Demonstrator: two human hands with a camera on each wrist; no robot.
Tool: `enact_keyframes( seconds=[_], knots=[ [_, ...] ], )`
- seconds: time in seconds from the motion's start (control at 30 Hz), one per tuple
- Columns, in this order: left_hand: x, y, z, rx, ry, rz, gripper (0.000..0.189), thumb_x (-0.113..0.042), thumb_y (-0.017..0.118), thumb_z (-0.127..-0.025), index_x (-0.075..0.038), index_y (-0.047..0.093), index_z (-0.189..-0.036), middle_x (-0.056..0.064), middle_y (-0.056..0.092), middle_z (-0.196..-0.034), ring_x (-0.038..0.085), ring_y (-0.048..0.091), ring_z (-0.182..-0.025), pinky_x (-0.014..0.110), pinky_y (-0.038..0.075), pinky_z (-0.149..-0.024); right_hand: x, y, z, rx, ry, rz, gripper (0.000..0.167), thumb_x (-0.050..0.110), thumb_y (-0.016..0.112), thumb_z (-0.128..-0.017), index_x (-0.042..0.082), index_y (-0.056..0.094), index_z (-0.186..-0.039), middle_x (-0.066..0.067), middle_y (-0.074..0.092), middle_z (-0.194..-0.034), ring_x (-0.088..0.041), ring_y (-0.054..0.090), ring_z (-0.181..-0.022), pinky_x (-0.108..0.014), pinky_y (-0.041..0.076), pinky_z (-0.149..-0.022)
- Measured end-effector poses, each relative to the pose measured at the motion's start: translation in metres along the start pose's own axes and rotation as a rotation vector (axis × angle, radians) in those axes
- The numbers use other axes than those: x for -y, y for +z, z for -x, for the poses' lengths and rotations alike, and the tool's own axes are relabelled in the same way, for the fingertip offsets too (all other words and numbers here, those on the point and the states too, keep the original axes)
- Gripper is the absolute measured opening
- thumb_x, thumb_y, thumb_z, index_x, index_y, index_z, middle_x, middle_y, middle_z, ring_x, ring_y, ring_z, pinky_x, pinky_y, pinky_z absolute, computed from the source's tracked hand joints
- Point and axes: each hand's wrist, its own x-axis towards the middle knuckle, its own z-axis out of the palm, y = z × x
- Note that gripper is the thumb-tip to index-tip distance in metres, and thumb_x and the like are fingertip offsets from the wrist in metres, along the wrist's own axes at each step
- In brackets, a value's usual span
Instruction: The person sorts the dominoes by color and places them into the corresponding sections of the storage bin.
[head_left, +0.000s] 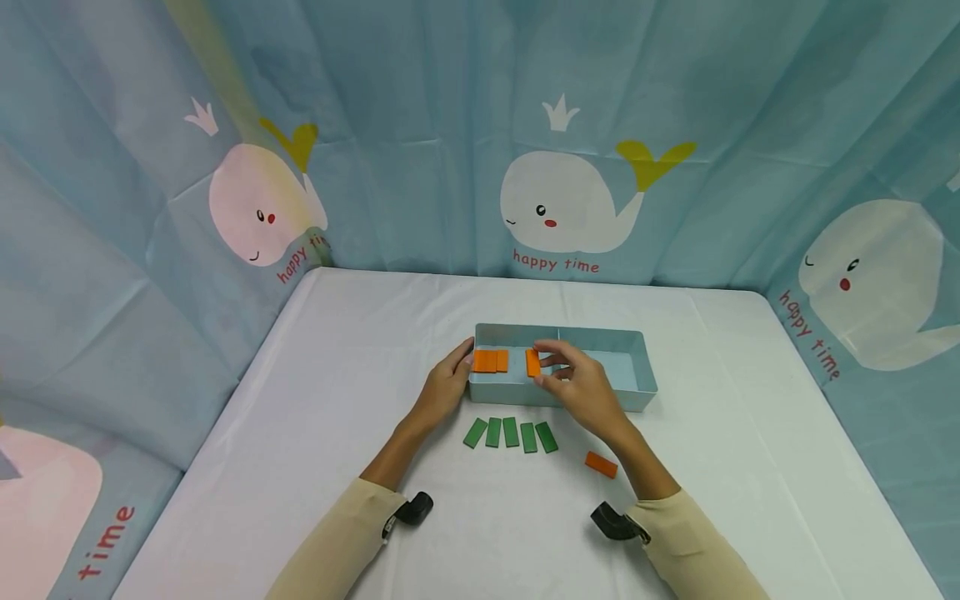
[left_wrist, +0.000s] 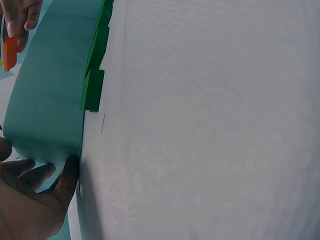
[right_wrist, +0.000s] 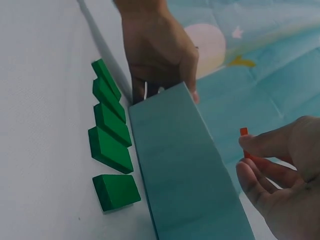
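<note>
A light blue-green box (head_left: 600,402) with a divider stands on the table. My left hand (head_left: 442,385) holds its left end, fingers against the end wall and thumb at the rim. The left wrist view shows these fingers bent against the box wall (left_wrist: 50,90). My right hand (head_left: 581,387) pinches an orange block (head_left: 532,363) between thumb and fingertips over the left compartment. In the right wrist view, only a thin edge of this orange block (right_wrist: 243,132) shows. More orange blocks (head_left: 486,361) are side by side at the left end of the box, near my left hand.
Several green blocks (head_left: 511,432) form a loose row in front of the box. Another orange block (head_left: 601,465) lies on the white tablecloth (head_left: 337,358) beside my right forearm. A blue curtain (head_left: 420,200) with whale prints hangs behind the table.
</note>
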Motion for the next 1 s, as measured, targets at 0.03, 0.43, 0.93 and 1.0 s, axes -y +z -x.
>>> enact_keyframes(
  seconds=[0.03,0.43,0.93,1.0],
  knots=[
    [0.000,0.000,0.000,-0.001,0.001,0.001,0.054,-0.029,0.040,-0.117,-0.008,0.033,-0.167,0.007,0.035,-0.172,0.029,0.030,-0.160,0.051,0.026,-0.131,0.000,0.000,-0.001,0.003,0.001,0.003,0.051,0.004,0.078,-0.096,0.010,0.063,-0.144,-0.008,0.068,-0.140,-0.026,0.068,-0.117,-0.037,0.062,-0.096],
    [0.001,-0.001,0.001,0.000,0.008,0.006,0.055,-0.029,0.041,-0.117,-0.006,0.034,-0.166,0.008,0.036,-0.171,0.030,0.030,-0.160,0.052,0.025,-0.131,-0.002,0.005,-0.017,0.015,0.053,0.037,0.051,0.001,0.077,-0.096,0.009,0.063,-0.144,-0.009,0.068,-0.140,-0.029,0.071,-0.110,-0.037,0.064,-0.090],
    [0.001,0.001,0.000,-0.005,0.012,0.000,0.054,-0.027,0.040,-0.117,-0.006,0.034,-0.166,0.009,0.037,-0.171,0.030,0.031,-0.160,0.052,0.026,-0.131,-0.005,0.015,-0.038,0.055,0.047,0.046,0.052,-0.001,0.077,-0.095,0.003,0.062,-0.145,-0.012,0.068,-0.139,-0.030,0.070,-0.116,-0.048,0.060,-0.100],
    [0.000,0.001,0.000,-0.003,0.012,-0.001,0.054,-0.028,0.039,-0.117,-0.006,0.034,-0.166,0.009,0.036,-0.171,0.030,0.031,-0.160,0.052,0.026,-0.131,-0.006,0.017,-0.040,0.060,0.041,0.054,0.052,-0.002,0.076,-0.095,0.001,0.061,-0.145,-0.014,0.069,-0.138,-0.031,0.070,-0.116,-0.048,0.061,-0.100]
  ],
)
